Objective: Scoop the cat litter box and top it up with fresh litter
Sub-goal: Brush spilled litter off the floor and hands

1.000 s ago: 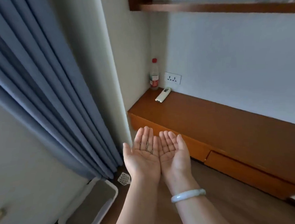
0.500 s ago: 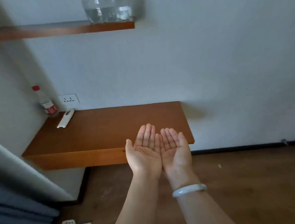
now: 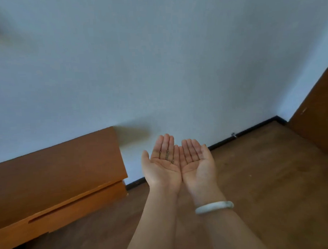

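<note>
left hand (image 3: 162, 164) and right hand (image 3: 197, 160) lie flat open, palms up, edges touching, holding nothing, just right of the wooden shelf (image 3: 58, 176); likely showing empty palms. no litter box in view.

left: wooden cabinet (image 3: 58, 176) blocks | ahead: wall (image 3: 175, 67) | right: open floor (image 3: 270, 176)

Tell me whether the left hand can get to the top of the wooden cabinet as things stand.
Probably yes: the left hand is open, palm up, and nothing stands between it and the wooden cabinet to its left, though depth is unclear.
</note>
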A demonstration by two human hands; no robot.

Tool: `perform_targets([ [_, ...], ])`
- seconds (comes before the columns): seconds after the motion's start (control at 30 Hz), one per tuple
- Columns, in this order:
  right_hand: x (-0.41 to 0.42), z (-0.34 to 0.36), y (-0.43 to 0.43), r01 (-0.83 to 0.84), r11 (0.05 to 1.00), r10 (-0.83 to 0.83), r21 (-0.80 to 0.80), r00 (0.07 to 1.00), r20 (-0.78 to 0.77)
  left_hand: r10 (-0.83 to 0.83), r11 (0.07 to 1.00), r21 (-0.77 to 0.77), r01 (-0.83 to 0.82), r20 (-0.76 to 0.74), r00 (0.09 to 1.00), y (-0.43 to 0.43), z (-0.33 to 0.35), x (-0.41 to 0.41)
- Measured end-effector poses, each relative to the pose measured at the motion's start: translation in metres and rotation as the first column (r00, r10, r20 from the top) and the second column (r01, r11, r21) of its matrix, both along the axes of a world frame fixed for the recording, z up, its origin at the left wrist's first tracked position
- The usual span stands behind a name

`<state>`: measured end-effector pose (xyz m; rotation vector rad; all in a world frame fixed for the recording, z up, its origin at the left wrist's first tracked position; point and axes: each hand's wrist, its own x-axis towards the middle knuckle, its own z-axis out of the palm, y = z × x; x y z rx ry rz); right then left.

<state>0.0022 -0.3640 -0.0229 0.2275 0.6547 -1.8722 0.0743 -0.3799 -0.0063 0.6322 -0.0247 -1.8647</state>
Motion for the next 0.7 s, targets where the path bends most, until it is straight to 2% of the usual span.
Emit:
perform_targets([
  [0.2,-0.093,-0.007,-0.009,0.186,0.983,-0.186,0.011,0.982,0.031,-0.169,0.985,0.014,0.169,0.01,0.986,-0.021,-0.005,-0.097],
  [0.4,-0.186,-0.019,-0.032,0.392,0.92,-0.392,0.018,0.92,0.012,-0.355,0.934,0.032,0.355,0.0,0.935,-0.059,-0.014,-0.198],
  [0.7,-0.306,-0.016,-0.06,0.684,0.729,-0.685,0.033,0.728,0.025,-0.658,0.753,0.046,0.656,0.05,0.751,-0.105,-0.014,-0.341],
])
